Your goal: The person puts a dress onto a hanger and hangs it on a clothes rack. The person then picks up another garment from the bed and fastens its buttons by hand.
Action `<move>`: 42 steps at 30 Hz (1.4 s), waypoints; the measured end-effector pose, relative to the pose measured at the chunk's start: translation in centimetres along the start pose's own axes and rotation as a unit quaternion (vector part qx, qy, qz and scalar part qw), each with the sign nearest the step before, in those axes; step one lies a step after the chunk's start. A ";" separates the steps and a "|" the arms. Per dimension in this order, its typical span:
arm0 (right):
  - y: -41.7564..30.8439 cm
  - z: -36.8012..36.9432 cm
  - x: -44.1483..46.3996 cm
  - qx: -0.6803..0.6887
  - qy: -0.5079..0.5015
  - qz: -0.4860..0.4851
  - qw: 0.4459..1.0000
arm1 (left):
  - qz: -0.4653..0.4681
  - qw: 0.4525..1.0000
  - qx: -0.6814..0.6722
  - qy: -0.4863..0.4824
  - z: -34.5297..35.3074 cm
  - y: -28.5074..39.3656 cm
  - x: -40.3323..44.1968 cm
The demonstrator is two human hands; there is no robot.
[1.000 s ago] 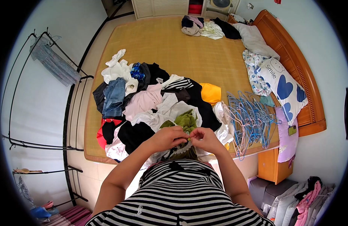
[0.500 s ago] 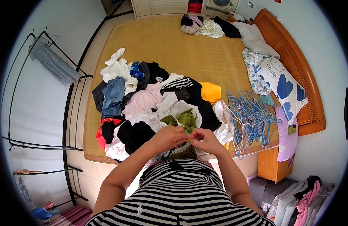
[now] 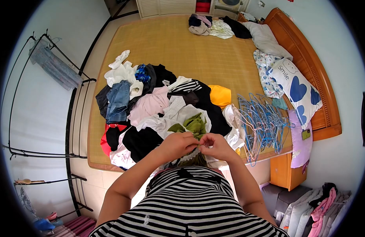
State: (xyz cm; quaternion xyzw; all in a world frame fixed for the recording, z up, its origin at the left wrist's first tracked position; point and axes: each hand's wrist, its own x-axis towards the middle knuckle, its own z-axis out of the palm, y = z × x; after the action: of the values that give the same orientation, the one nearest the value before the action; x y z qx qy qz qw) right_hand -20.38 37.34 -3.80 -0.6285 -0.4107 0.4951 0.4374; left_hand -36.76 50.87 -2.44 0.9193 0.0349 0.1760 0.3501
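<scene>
My left hand point(image 3: 177, 144) and my right hand point(image 3: 214, 146) meet close together in front of my body, fingers pinched on an olive green garment point(image 3: 196, 125). The fingertips hide the exact spot they grip. Part of the green cloth lies over the pile beyond my hands, and part hangs below them at the bed's near edge. Right behind it is a white garment point(image 3: 175, 110) with a lacy trim. A black garment point(image 3: 142, 141) lies left of my left hand, and a white one point(image 3: 234, 138) is right of my right hand.
The clothes pile includes jeans point(image 3: 118, 102), a pink top point(image 3: 151, 104) and a yellow piece point(image 3: 220, 96). Blue and pink hangers point(image 3: 265, 122) lie to the right, near a pillow point(image 3: 299, 89) and a phone point(image 3: 306, 134). A black clothes rack point(image 3: 44, 152) stands left of the bed point(image 3: 158, 39).
Both hands stay at nearly the same place, with fingers shifting slightly where they pinch the green cloth. The rest of the scene moves only marginally with the camera.
</scene>
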 end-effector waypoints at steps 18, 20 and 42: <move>-0.9 0.5 -0.2 -0.090 0.045 -0.048 0.994 | -0.082 0.991 -0.082 -0.061 -0.1 -0.7 -0.4; -1.3 0.7 -0.1 -0.101 0.075 -0.071 0.990 | -0.089 0.987 -0.136 -0.017 0.5 -1.7 -0.6; 1.7 4.0 2.2 -0.236 0.287 -0.266 0.890 | -0.454 0.797 -0.397 0.032 1.0 -1.5 -0.9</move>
State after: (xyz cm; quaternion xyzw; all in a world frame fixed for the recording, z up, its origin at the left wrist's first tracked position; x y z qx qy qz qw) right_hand -23.79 39.57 -6.51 -0.6952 -0.5237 0.0468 0.4901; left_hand -37.15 51.15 -4.39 0.5726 0.3862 0.0251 0.7227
